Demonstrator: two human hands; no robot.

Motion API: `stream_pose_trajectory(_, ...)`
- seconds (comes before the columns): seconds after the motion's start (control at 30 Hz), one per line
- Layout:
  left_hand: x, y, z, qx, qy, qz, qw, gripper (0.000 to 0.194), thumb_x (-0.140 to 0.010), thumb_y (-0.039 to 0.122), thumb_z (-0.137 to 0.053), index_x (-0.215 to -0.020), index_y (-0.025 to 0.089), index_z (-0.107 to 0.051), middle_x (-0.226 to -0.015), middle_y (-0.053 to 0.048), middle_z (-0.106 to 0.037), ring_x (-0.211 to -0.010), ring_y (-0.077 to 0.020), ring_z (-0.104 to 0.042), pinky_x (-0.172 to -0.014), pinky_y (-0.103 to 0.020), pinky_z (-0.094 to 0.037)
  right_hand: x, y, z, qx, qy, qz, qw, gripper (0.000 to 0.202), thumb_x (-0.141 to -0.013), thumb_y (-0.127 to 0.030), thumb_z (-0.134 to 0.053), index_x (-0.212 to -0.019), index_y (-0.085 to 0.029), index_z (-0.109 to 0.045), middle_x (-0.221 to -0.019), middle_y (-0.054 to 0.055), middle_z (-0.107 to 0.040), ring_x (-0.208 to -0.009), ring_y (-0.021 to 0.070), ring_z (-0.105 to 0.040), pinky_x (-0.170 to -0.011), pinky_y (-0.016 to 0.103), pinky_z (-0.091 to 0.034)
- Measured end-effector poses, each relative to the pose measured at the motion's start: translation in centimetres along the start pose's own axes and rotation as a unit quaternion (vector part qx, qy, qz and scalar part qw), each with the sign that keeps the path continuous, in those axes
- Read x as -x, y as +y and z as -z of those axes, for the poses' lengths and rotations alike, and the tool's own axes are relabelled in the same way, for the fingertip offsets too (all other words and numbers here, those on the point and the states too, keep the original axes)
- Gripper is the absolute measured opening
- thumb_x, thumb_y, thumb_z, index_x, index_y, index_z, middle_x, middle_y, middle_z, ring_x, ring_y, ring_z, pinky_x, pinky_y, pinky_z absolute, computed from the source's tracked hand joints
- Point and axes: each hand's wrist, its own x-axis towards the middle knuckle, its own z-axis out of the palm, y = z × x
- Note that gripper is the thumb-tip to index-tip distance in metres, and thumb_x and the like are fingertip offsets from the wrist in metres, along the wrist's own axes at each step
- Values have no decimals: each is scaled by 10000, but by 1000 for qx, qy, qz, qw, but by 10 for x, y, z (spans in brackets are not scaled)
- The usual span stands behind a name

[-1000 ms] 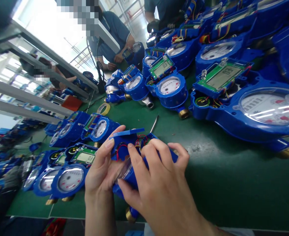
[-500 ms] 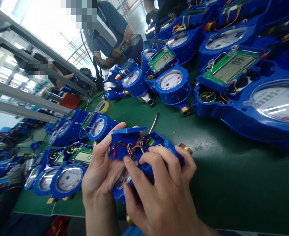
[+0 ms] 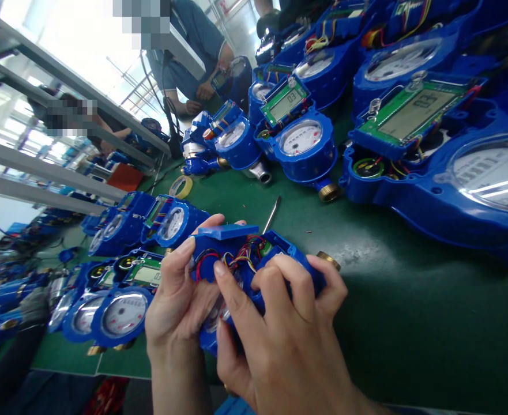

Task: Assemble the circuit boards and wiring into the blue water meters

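A blue water meter (image 3: 209, 342) lies in front of me, its upper part open and most of its dial covered by my fingers. My left hand (image 3: 173, 305) is closed around a blue plastic housing (image 3: 228, 231), tilted up beside the meter. Red, black, yellow and white wires (image 3: 247, 251) run between the housing and the meter's open compartment. My right hand (image 3: 286, 323) grips the meter's body from above, with its index fingertip at the wires by the housing. A brass threaded end (image 3: 328, 260) sticks out past my right fingers.
Beyond my hands a screwdriver shaft (image 3: 272, 215) points away across the green table (image 3: 409, 323). A roll of tape (image 3: 180, 187) lies farther back. Open meters with displays (image 3: 303, 138) line the right, and others (image 3: 121, 311) stand left. A gloved hand (image 3: 35, 305) is at far left; another person (image 3: 199, 40) works opposite.
My right index fingertip has shifted slightly up and left over the wires, and the other right fingers have curled more. My left hand keeps its hold on the housing.
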Motion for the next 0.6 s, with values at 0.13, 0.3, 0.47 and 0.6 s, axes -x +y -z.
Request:
stream_pose_trajectory(0.13, 0, 1, -2, 1, 1, -4, 1000, 478, -802, 374, -680, -1246, 214, -600, -1215, -171, -687, -991, -290, -707, -812, -374, -601, 0, 0, -1, -2, 4, 2, 1000, 358, -953, -349, -484, -1242, -229, -658, -910, 60, -562, -1052, 262, -440, -997, 534, -172)
stream_pose_trajectory(0.3, 0, 1, -3, 17, -15, 3, 1000, 406, -848, 373, -628, -1215, 201, -618, -1192, -180, -696, -1008, -290, -704, -826, -374, -593, 0, 0, -2, -12, 9, -2, 1000, 320, -947, -337, -502, -1190, -237, -684, -887, 46, -556, -1036, 250, -447, -1000, 521, -174)
stream_pose_trajectory(0.47, -1, 1, -2, 18, -14, 7, 1000, 395, -866, 399, -589, -1208, 205, -632, -1188, -150, -704, -1020, -284, -699, -796, -347, -603, -1, 1, -2, -11, 13, 0, 1000, 315, -945, -338, -497, -1179, -247, -688, -889, 47, -554, -1030, 253, -449, -1002, 518, -171)
stream_pose_trajectory(0.6, -2, 0, -1, -1, 0, 2, 1000, 389, -878, 407, -527, -1200, 225, -650, -1221, -133, -691, -1039, -286, -689, -805, -359, -606, -1, 0, -2, -10, 20, -3, 1000, 285, -929, -314, -504, -1105, -241, -715, -885, 51, -549, -1016, 258, -456, -1003, 514, -185)
